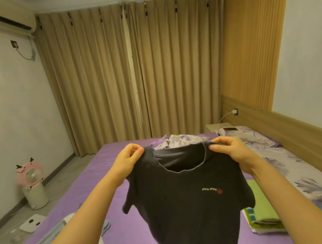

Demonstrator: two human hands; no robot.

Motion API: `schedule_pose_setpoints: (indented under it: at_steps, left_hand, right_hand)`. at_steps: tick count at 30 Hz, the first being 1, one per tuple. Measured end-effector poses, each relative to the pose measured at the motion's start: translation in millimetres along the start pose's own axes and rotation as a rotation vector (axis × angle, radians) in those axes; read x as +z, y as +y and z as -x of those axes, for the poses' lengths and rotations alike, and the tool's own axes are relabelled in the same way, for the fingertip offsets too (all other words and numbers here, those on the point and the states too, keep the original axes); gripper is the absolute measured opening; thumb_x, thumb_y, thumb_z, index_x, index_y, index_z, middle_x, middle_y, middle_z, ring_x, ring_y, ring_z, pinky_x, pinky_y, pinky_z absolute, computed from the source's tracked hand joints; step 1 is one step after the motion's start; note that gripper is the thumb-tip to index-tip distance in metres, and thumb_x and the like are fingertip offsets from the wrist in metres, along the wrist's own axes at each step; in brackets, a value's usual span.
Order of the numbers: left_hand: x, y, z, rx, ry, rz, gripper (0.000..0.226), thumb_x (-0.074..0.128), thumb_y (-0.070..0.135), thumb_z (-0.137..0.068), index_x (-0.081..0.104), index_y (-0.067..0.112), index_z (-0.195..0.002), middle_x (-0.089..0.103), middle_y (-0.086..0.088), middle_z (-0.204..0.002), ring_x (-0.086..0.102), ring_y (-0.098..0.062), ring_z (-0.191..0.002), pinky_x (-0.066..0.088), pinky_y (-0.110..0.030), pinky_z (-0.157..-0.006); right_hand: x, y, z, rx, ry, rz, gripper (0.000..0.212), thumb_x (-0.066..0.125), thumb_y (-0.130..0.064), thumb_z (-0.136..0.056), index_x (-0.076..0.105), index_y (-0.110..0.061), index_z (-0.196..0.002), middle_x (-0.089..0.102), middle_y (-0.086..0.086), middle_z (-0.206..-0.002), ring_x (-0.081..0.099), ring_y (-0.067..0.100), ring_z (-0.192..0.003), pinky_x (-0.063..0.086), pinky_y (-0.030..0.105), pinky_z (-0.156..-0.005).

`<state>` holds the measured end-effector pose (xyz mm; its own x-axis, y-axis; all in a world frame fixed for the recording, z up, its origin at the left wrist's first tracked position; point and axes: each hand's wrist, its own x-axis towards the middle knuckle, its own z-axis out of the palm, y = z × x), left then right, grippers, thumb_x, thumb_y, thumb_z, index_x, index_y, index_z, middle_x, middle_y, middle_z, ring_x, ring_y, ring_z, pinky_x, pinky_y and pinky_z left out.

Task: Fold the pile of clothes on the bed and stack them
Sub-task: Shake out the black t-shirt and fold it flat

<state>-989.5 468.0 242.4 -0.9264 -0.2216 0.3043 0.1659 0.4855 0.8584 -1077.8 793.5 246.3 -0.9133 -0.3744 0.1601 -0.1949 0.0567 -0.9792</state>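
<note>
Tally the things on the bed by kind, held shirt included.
Black shirt, held up by the left hand and right hand: 1
Stack of folded clothes: 1
Pile of unfolded clothes: 1
Pillow: 1
Phone: 1
Total: 5

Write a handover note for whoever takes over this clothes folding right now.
Left hand: pinches the left shoulder of the black short-sleeved T-shirt with the small chest logo.
Right hand: pinches the right shoulder. The shirt hangs spread in the air over the purple bed sheet.
Done: a stack of folded clothes with a green piece on top lies on the bed to the right.
Left: fold and stack this shirt, then the light garments at the near left edge. The crumpled floral heap behind the shirt may need doing too.
</note>
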Motion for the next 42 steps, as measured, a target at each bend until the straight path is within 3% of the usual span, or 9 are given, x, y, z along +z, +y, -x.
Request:
schedule_pose_setpoints:
  at_steps: [6, 9, 15, 20, 25, 32, 36, 42]
  left_hand:
    - [7, 7, 4, -0.007, -0.160, 0.022, 0.013, 0.070, 0.023, -0.085, 0.061, 0.023, -0.095, 0.066, 0.003, -0.093, 0.061, -0.012, -0.091, 0.048, -0.016, -0.073]
    - [11, 3, 3, -0.006, -0.181, -0.044, 0.016, 0.073, 0.022, -0.082, 0.063, 0.023, -0.095, 0.063, 0.002, -0.101, 0.060, -0.015, -0.097, 0.050, -0.017, -0.077]
    - [19, -1, -3, 0.002, -0.123, -0.171, 0.011, 0.071, 0.025, -0.084, 0.065, 0.027, -0.092, 0.063, 0.008, -0.095, 0.060, -0.008, -0.090, 0.045, -0.010, -0.068]
    - [21, -3, -10, 0.002, 0.033, 0.028, 0.009, 0.071, 0.015, -0.084, 0.069, 0.023, -0.086, 0.068, 0.009, -0.085, 0.063, 0.000, -0.079, 0.046, -0.007, -0.061]
    - [24, -4, -14, -0.019, 0.082, 0.232, 0.013, 0.068, 0.004, -0.084, 0.068, 0.017, -0.081, 0.069, 0.005, -0.081, 0.063, -0.008, -0.080, 0.051, -0.012, -0.065]
    - [18, -27, -16, -0.018, 0.138, -0.151, 0.004, 0.067, 0.016, -0.087, 0.066, 0.017, -0.091, 0.068, -0.002, -0.093, 0.063, -0.016, -0.089, 0.051, -0.025, -0.076]
    - [11, -42, -16, 0.034, 0.109, -0.436, 0.014, 0.061, 0.021, -0.092, 0.065, 0.015, -0.103, 0.067, -0.003, -0.098, 0.061, -0.019, -0.091, 0.054, -0.036, -0.083]
    - [1, -56, -30, 0.136, 0.090, -0.613, 0.016, 0.056, 0.022, -0.091, 0.067, 0.017, -0.103, 0.069, 0.000, -0.094, 0.060, -0.017, -0.083, 0.052, -0.032, -0.072]
  right_hand:
    - [-12, 11, -5, 0.088, 0.200, -0.090, 0.009, 0.070, -0.016, -0.081, 0.074, -0.023, -0.081, 0.074, 0.004, -0.077, 0.070, 0.019, -0.068, 0.051, 0.025, -0.053]
    - [-17, 16, -7, 0.120, 0.244, -0.089, 0.007, 0.072, -0.017, -0.080, 0.074, -0.024, -0.080, 0.074, 0.001, -0.075, 0.067, 0.023, -0.077, 0.049, 0.028, -0.059]
    - [-23, 23, -12, 0.124, 0.279, -0.075, 0.008, 0.072, -0.016, -0.080, 0.075, -0.023, -0.082, 0.073, 0.007, -0.085, 0.066, 0.027, -0.085, 0.049, 0.031, -0.064]
    - [-25, 24, -18, 0.134, 0.265, -0.073, 0.009, 0.072, -0.016, -0.079, 0.074, -0.022, -0.086, 0.072, 0.010, -0.090, 0.066, 0.028, -0.086, 0.050, 0.031, -0.065]
    - [-21, 29, -23, 0.156, 0.254, -0.106, 0.014, 0.071, -0.018, -0.081, 0.073, -0.018, -0.095, 0.071, 0.014, -0.097, 0.065, 0.033, -0.092, 0.052, 0.035, -0.072]
    - [-9, 37, -29, 0.180, 0.219, -0.117, 0.006, 0.071, -0.018, -0.080, 0.076, -0.019, -0.084, 0.074, 0.012, -0.088, 0.067, 0.030, -0.085, 0.052, 0.032, -0.069]
    - [7, 37, -34, 0.192, 0.206, -0.116, 0.008, 0.072, -0.018, -0.079, 0.075, -0.017, -0.086, 0.074, 0.013, -0.087, 0.067, 0.030, -0.082, 0.052, 0.032, -0.068]
    - [30, 34, -43, 0.196, 0.229, -0.104, 0.014, 0.071, -0.020, -0.081, 0.073, -0.016, -0.094, 0.073, 0.011, -0.089, 0.068, 0.028, -0.083, 0.053, 0.032, -0.067]
